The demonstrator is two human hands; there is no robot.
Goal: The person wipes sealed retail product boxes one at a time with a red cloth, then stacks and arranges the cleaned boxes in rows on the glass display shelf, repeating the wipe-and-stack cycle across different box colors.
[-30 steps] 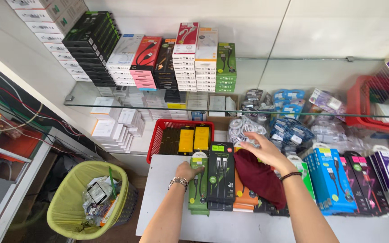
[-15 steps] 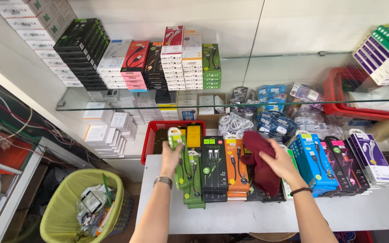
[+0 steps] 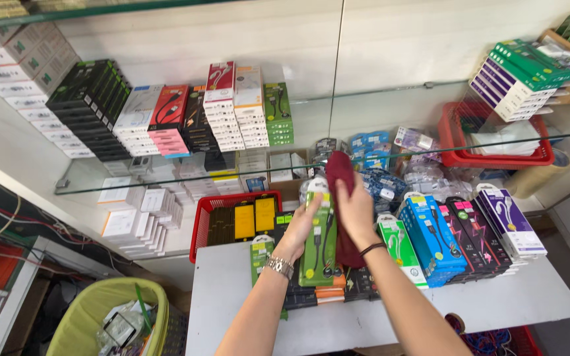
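My left hand grips a green cable pack; my right hand presses a maroon cloth against it. Wiping looks underway, with more packs waiting beside my right hand.

Views: only one is showing, the head-worn camera, so nothing is being shared with a second view
Position: it is sitting above the person's forearms, at head height, in front of the white counter
Direction: it is looking forward and steeply down, facing the white wall and the glass shelf fixed to it
Nearness: it is staying close; the forearms are entering from the bottom edge and the hands are meeting near the middle of the frame
Coverage: it is taking in the counter, the shelves above it, a red basket and a green bin at lower left
Tilt: the wall seam is running almost upright
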